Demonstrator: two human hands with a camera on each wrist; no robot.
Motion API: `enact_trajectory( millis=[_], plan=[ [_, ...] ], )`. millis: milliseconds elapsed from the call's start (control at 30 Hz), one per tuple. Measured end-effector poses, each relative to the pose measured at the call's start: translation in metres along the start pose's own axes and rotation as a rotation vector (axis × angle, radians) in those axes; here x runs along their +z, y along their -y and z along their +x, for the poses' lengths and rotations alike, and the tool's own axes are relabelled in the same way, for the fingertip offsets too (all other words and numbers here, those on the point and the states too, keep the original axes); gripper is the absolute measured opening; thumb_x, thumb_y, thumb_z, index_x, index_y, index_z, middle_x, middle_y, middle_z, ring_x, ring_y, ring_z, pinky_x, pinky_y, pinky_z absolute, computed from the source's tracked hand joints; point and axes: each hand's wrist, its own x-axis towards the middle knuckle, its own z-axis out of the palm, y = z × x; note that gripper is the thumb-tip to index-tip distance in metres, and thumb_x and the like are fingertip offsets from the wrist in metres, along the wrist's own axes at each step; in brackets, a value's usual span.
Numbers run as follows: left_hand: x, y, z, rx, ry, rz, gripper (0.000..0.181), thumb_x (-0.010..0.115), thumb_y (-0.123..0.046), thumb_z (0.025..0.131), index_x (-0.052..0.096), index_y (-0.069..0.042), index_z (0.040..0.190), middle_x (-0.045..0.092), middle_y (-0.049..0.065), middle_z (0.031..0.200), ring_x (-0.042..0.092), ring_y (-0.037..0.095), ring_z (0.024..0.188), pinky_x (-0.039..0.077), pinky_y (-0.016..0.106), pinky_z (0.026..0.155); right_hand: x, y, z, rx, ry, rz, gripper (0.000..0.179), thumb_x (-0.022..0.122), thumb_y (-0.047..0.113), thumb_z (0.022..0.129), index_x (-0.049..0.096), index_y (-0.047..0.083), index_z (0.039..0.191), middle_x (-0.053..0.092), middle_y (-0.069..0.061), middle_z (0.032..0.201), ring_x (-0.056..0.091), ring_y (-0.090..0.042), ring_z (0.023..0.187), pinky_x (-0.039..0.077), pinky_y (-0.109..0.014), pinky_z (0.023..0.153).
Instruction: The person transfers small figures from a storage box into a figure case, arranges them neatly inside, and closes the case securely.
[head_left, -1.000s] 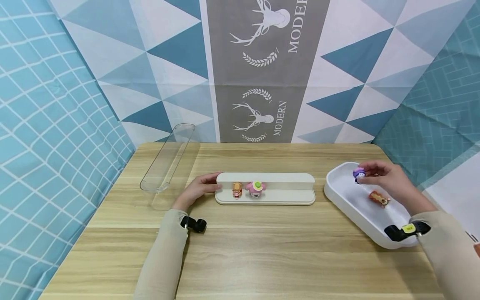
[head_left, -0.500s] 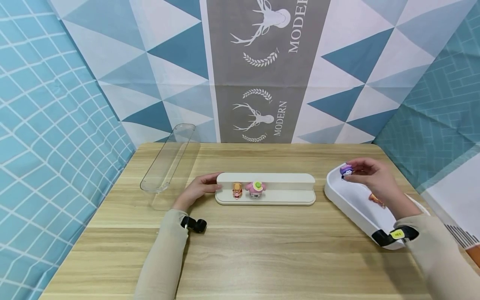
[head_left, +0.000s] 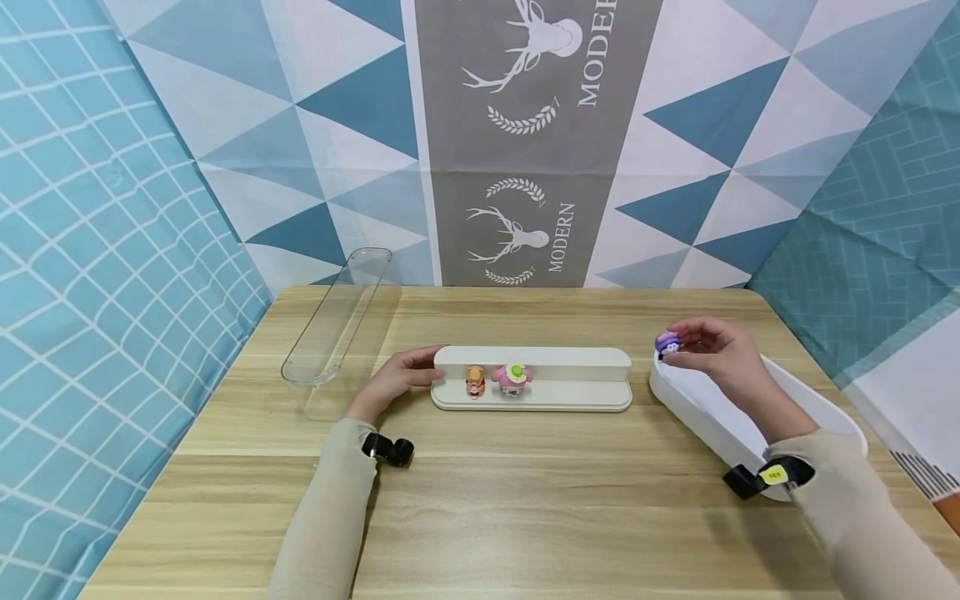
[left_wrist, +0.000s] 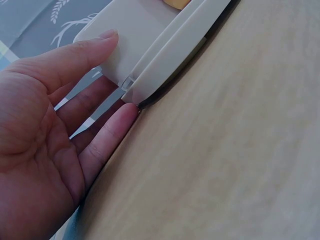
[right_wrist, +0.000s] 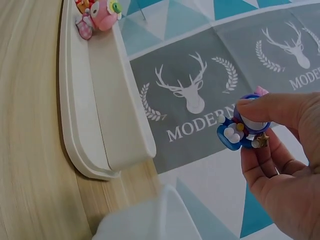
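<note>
My right hand [head_left: 716, 354] pinches a small purple figurine [head_left: 667, 345] between thumb and fingers, above the far left rim of the white tray [head_left: 825, 402]. In the right wrist view the figurine [right_wrist: 243, 122] shows a blue base, a pink top and a gold star. My left hand [head_left: 397, 382] holds the left end of a long cream stepped display stand [head_left: 577, 393], its thumb on the step and the other fingers at the end and behind. On the stand's lower step stand an orange-brown figurine [head_left: 475, 381] and a pink figurine with a green-and-yellow top [head_left: 513, 378].
A clear long plastic cover [head_left: 337, 321] lies at the back left of the wooden table [head_left: 525, 508]. Patterned cloth [head_left: 517, 150] hangs right behind the table's far edge. The white tray stands just right of the stand, its inside partly hidden by my right arm.
My right hand has carried the purple figurine left, from over the tray's inside to its left rim. My arm now hides the brown figurine in the tray. My left hand stays put.
</note>
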Motion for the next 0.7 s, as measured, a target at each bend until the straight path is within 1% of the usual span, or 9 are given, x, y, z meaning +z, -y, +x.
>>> enact_trajectory(
  millis=[167, 233, 400, 500, 600, 700],
  plan=[
    [-0.001, -0.001, -0.001, -0.004, -0.002, 0.005, 0.057, 0.071, -0.009, 0.092, 0.052, -0.005, 0.145, 0.054, 0.016, 0.142, 0.051, 0.026, 0.125, 0.043, 0.028, 0.097, 0.009, -0.002, 0.002, 0.02, 0.004, 0.026, 0.035, 0.07, -0.019, 0.081, 0.069, 0.001, 0.108, 0.068, 0.006, 0.096, 0.061, -0.009, 0.081, 0.053, -0.018, 0.07],
    [-0.001, -0.001, 0.0, -0.006, -0.002, 0.005, 0.057, 0.071, -0.01, 0.092, 0.052, -0.005, 0.145, 0.054, 0.016, 0.142, 0.051, 0.027, 0.125, 0.043, 0.028, 0.097, 0.013, -0.004, 0.002, 0.036, 0.002, 0.033, 0.035, 0.071, -0.018, 0.081, 0.069, 0.004, 0.108, 0.068, 0.006, 0.096, 0.061, -0.009, 0.081, 0.053, -0.017, 0.07],
    [0.0, -0.001, 0.0, -0.013, 0.0, -0.001, 0.057, 0.071, -0.009, 0.092, 0.051, -0.005, 0.145, 0.054, 0.016, 0.142, 0.052, 0.027, 0.125, 0.044, 0.029, 0.097, 0.025, -0.007, 0.003, 0.055, -0.004, 0.014, 0.034, 0.072, -0.016, 0.081, 0.069, 0.003, 0.109, 0.068, 0.008, 0.096, 0.06, -0.009, 0.082, 0.052, -0.017, 0.069],
    [0.0, -0.001, 0.0, -0.017, -0.001, -0.002, 0.057, 0.071, -0.01, 0.091, 0.051, -0.005, 0.145, 0.054, 0.015, 0.142, 0.051, 0.026, 0.126, 0.043, 0.03, 0.099, 0.031, -0.009, 0.004, 0.051, -0.002, -0.018, 0.033, 0.073, -0.015, 0.081, 0.067, -0.001, 0.111, 0.067, 0.009, 0.097, 0.06, -0.009, 0.083, 0.052, -0.017, 0.069],
    [0.0, -0.001, -0.001, -0.016, -0.002, -0.001, 0.057, 0.071, -0.01, 0.091, 0.052, -0.006, 0.145, 0.054, 0.015, 0.143, 0.051, 0.027, 0.127, 0.041, 0.034, 0.102, 0.037, -0.012, 0.005, 0.041, 0.005, -0.039, 0.034, 0.074, -0.014, 0.081, 0.064, -0.006, 0.113, 0.067, 0.01, 0.097, 0.06, -0.009, 0.083, 0.052, -0.017, 0.069],
    [0.0, -0.001, -0.001, -0.015, -0.003, 0.001, 0.057, 0.071, -0.01, 0.091, 0.052, -0.006, 0.145, 0.054, 0.015, 0.143, 0.05, 0.027, 0.128, 0.039, 0.039, 0.105, 0.044, -0.015, 0.006, 0.039, 0.01, -0.038, 0.034, 0.074, -0.014, 0.08, 0.063, -0.009, 0.112, 0.067, 0.009, 0.096, 0.06, -0.009, 0.082, 0.051, -0.018, 0.068]
  ],
)
